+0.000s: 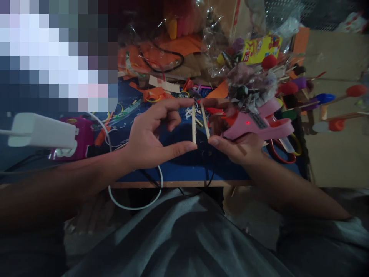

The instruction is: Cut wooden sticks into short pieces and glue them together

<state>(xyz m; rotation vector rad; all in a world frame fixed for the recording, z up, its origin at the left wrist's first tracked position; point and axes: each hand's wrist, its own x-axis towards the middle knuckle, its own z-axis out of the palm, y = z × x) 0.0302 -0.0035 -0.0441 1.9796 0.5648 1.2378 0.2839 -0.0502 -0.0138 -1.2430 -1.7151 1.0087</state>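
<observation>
Over the blue tabletop (184, 169), my left hand (154, 134) pinches a short pale wooden stick (194, 125) by its ends, between thumb and index finger. Facing it, my right hand (235, 144) grips a second wooden stick (205, 121) the same way. The two sticks stand a small gap apart, the right one tilted so that their upper ends come closer. A pink hot glue gun (259, 119) with a lit red light lies right behind my right hand; whether they touch I cannot tell. White scraps (190, 112) lie behind the sticks.
A white charger (43, 132) is plugged into a purple socket block (73, 134) at left; its white cable (135, 207) loops over the table edge. Orange paper (184, 44), plastic wrap and scraps crowd the back. Red-handled scissors (281, 154) and several coloured balls on sticks (325, 98) are at right.
</observation>
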